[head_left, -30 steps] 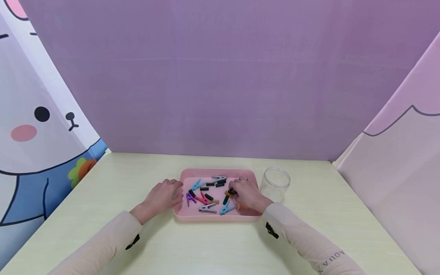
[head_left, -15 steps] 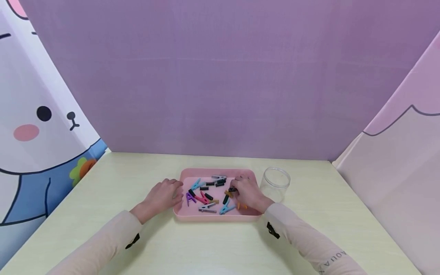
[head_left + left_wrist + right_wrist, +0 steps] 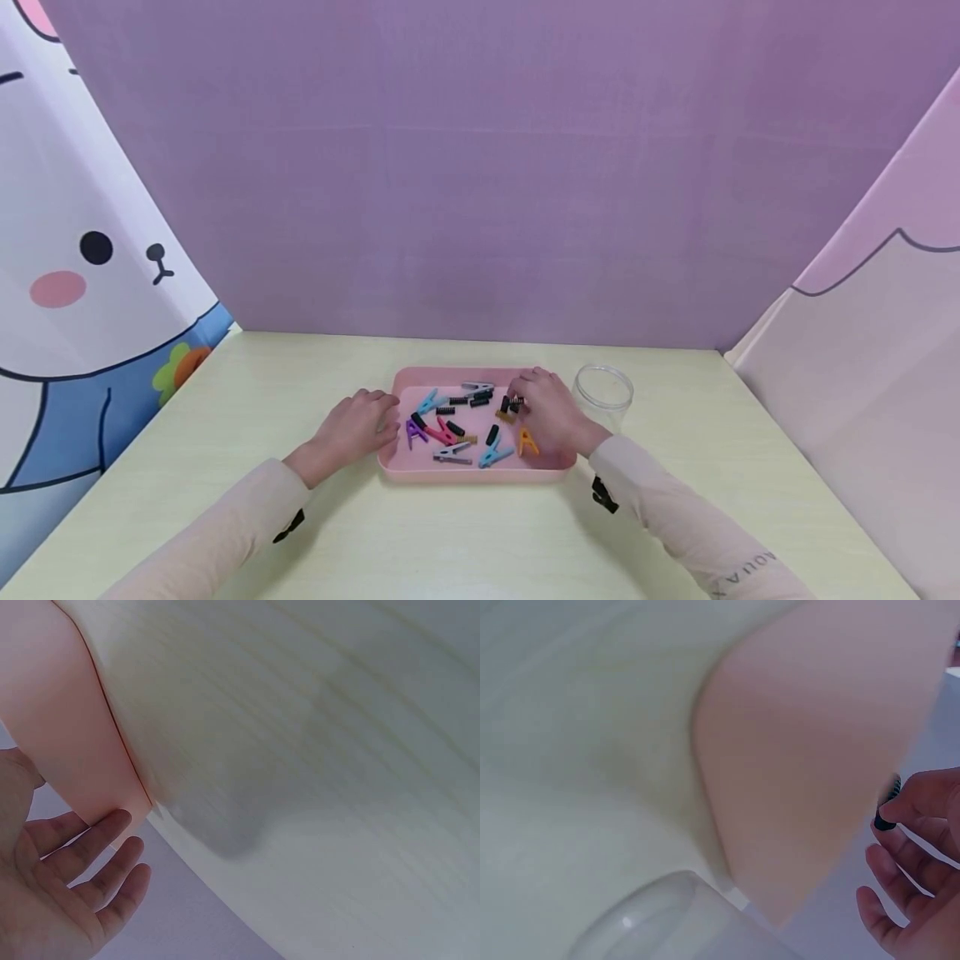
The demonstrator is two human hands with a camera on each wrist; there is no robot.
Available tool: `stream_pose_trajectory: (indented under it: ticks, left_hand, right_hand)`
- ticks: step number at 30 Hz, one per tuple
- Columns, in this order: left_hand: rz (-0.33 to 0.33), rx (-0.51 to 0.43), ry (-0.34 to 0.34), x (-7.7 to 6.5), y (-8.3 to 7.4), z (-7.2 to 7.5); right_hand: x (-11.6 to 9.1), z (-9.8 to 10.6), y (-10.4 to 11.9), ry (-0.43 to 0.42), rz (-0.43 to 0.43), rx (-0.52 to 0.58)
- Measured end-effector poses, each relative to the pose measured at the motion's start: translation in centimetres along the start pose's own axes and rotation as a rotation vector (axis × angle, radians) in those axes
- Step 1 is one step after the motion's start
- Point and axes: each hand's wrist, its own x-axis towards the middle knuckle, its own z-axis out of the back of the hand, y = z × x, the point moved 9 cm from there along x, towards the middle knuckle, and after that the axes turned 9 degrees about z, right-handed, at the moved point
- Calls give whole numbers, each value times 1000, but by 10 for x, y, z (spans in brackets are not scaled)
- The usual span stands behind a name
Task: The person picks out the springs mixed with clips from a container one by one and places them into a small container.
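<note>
A shallow pink tray [image 3: 480, 477] holds plastic clips and small springs. My left hand [image 3: 358, 429] rests at the tray's left rim with fingers loosely bent; in the left wrist view its thumb and forefinger reach behind the wall. Over the tray's right part, my right hand [image 3: 551, 408] pinches a black spring [image 3: 886, 814] between thumb and finger. Beneath its fingertips lie a brown-gold piece [image 3: 505, 416] and an orange clip [image 3: 528, 442]. Elsewhere in the tray are a red clip [image 3: 441, 434], a purple clip [image 3: 416, 432], blue clips [image 3: 494, 454] and grey clips [image 3: 452, 455].
A clear, uncapped jar [image 3: 604, 392] stands just right of the tray, partly behind the right hand. The pale wooden table [image 3: 435, 542] extends around both. A purple cloth [image 3: 480, 208] hangs behind the table, with printed cloths at the sides.
My right hand has risen a little and shifted right with the black spring, uncovering more of the orange clip. The left hand stays at the tray's left rim.
</note>
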Motion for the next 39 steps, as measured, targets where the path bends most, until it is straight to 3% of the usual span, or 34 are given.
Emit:
stream_pose_trajectory:
  ticks: [12,24,39]
  left_hand:
    - [-9,2,-19,0,0,1]
    - [-9,7,-6,1,0,-1]
    - [-24,-5,9,2,2,-2]
  right_hand:
    - [-1,42,-1,-124,32,-12]
    - [-15,70,-23,-195,28,-10]
    - [-43,89,-67,-207,-105,11]
